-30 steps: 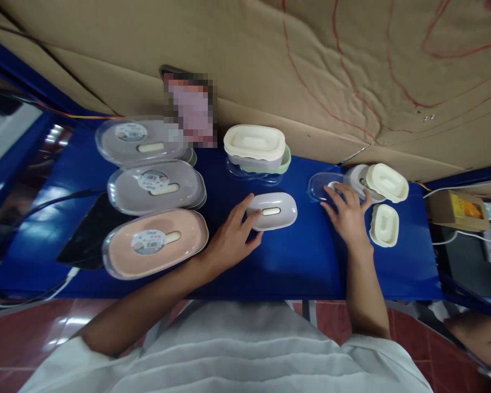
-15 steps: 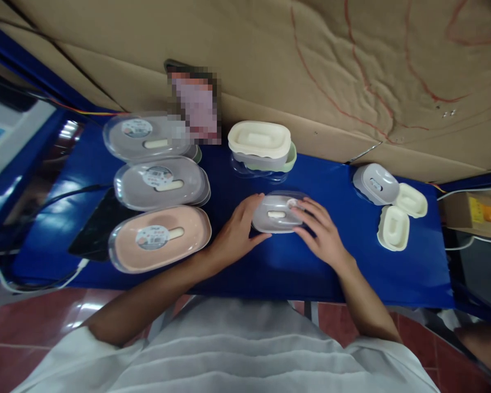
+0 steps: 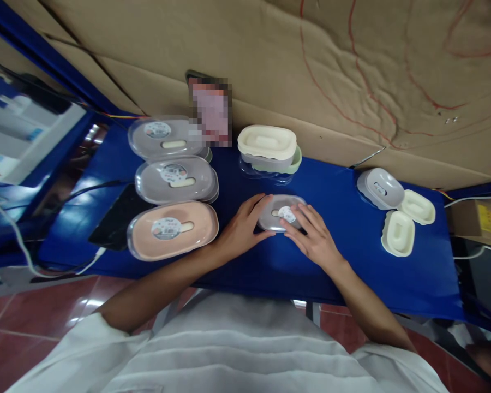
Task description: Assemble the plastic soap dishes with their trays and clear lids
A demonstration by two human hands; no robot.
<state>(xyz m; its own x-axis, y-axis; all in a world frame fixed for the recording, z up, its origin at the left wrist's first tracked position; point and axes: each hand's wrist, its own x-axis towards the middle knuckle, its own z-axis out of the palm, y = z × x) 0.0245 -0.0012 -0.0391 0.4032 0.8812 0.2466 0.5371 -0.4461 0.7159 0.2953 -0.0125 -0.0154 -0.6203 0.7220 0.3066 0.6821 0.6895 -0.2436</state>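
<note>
On the blue table, two hands around a small grey box

At the middle of the smooth blue table (image 3: 265, 275) sits the small grey box (image 3: 269, 221), a glossy plastic oval with a clear cover and a round paper sticker (image 3: 287, 214). The left hand (image 3: 245, 226) holds its left end, thumb on the near side, fingers on the far side. The right hand (image 3: 313, 237) lays spread fingers over the right end; whether they grip cannot be told.

To the left, a larger peach oval box (image 3: 174, 209) lies nearest, under clear, shiny plastic. Beyond the hands, a scalloped cream tray (image 3: 267, 140) tops a stack. At far right, two matte cream trays (image 3: 418, 208) (image 3: 398, 233) lie beside a rounded grey container (image 3: 387, 183). Creased brown cardboard (image 3: 249, 54) walls the far side.
</note>
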